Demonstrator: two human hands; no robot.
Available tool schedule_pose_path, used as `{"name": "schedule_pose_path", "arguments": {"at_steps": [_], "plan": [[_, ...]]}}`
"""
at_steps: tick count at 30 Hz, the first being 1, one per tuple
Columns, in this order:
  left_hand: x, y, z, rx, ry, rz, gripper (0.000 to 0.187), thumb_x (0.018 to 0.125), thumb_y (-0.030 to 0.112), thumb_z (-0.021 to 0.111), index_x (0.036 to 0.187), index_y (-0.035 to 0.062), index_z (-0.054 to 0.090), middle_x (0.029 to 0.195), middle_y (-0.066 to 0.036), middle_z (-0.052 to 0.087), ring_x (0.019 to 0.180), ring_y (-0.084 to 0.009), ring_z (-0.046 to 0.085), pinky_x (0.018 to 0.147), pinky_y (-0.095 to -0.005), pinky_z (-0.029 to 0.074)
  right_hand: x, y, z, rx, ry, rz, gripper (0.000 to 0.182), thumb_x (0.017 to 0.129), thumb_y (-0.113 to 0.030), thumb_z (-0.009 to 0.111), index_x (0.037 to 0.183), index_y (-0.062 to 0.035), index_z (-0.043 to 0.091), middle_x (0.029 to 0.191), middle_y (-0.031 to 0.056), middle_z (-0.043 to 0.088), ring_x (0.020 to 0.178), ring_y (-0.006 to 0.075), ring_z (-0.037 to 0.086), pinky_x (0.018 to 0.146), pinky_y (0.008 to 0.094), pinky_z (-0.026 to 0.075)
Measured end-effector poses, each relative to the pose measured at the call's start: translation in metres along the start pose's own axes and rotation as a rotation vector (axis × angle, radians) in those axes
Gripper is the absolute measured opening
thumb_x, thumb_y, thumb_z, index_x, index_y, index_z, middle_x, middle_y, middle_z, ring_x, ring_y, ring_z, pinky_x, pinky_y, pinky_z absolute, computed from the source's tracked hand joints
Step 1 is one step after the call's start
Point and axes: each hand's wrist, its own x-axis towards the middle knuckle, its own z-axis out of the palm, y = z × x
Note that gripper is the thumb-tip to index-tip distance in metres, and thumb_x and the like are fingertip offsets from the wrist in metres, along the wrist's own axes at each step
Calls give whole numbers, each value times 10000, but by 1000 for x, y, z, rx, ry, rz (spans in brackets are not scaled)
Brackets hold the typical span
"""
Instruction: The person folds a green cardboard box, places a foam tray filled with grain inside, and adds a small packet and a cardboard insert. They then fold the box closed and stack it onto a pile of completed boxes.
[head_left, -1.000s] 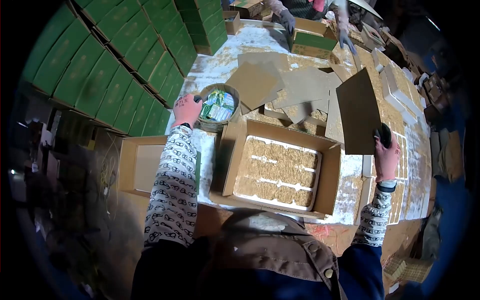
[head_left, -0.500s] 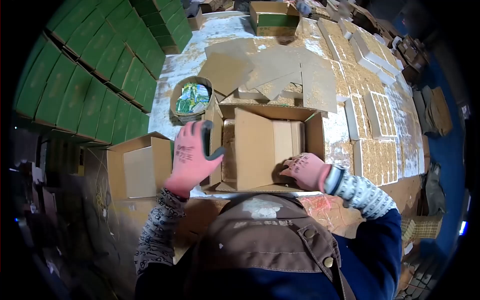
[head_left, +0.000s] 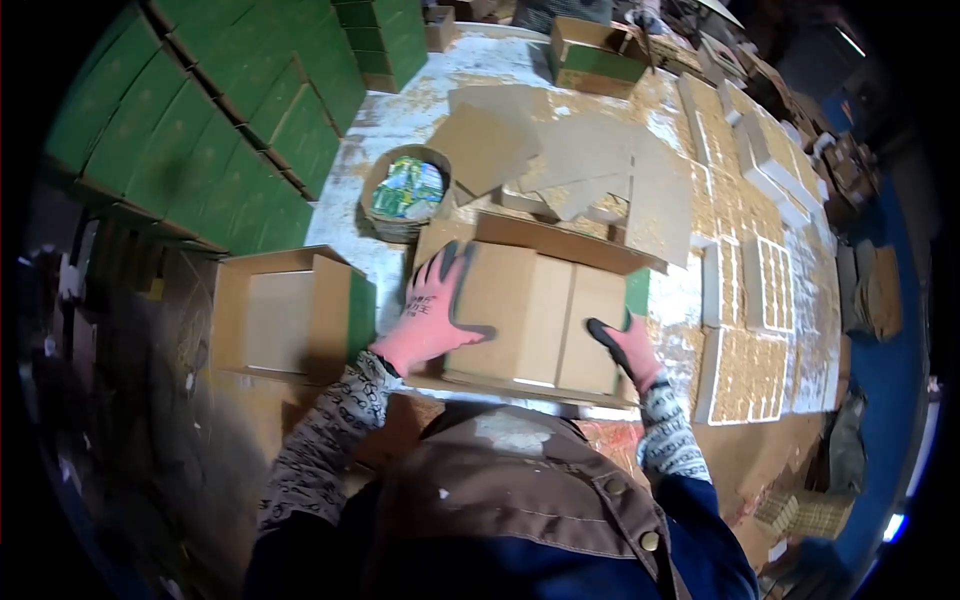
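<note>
In front of me is a cardboard box point(head_left: 555, 240), with tan cardboard panels point(head_left: 543, 315) lying across its opening and a narrow pale gap between them. My left hand point(head_left: 425, 318), in a pink glove with dark grey fingertips, lies spread along the box's left side, its thumb reaching over the left panel. At the right side is my right hand point(head_left: 630, 350), gloved the same way. Its thumb and fingers are apart near the panel's right edge; part of the fingers is hard to make out.
An open green box point(head_left: 345, 300) stands at left, below stacked green boxes point(head_left: 160, 150). A round tub point(head_left: 395, 230) holds green packets point(head_left: 408, 188). Cardboard sheets point(head_left: 580, 150) lie behind my box. White trays point(head_left: 745, 375) of tan crumbly material line the right. Another open box point(head_left: 600, 75) stands farther back.
The panel that stood tilted inside the box now lies flat across the opening. My right hand has come up from inside to the right edge; my left has moved onto the left side.
</note>
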Motion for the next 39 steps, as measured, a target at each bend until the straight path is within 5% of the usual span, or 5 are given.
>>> {"name": "schedule_pose_path", "arguments": {"at_steps": [6,18,29,34,39], "plan": [[-42,30,-13,-1660,-104,-678,709,822,173,665,1398,23,280,1230,-85,535,1078,-165,561,895,-288,472,25,58,-40,-230,-266,-468,479,946,-278,460,1304,37,408,1278,126,484,1177,210,439,1010,316,328],[-328,-347,-141,-993,1079,-291,414,943,257,473,1260,-8,448,929,-88,622,897,-197,589,827,-310,467,-5,-68,196,243,-423,-469,498,922,-183,486,1334,48,330,1326,234,412,1232,313,424,1057,353,307],[-288,-256,-92,-1201,1646,-266,429,959,331,428,1230,5,494,1137,-93,576,1024,-207,535,916,-314,410,7,-137,261,-530,-468,-614,686,866,-473,528,1330,9,376,1167,257,529,1110,364,517,960,383,396],[-251,-149,20,-1093,764,-691,383,825,244,576,1139,26,572,1030,-130,605,920,-225,578,811,-361,454,-45,37,77,-1185,-63,-642,1039,556,-448,781,1390,-48,308,1439,233,244,1337,400,217,1077,562,144],[-66,81,-76,208,-315,260,708,749,350,654,1339,57,392,1344,-206,402,1222,-348,396,1038,-426,292,-94,26,0,-1031,-116,-857,691,613,-296,735,1227,-96,488,1322,137,442,1250,350,385,1063,528,253]]}}
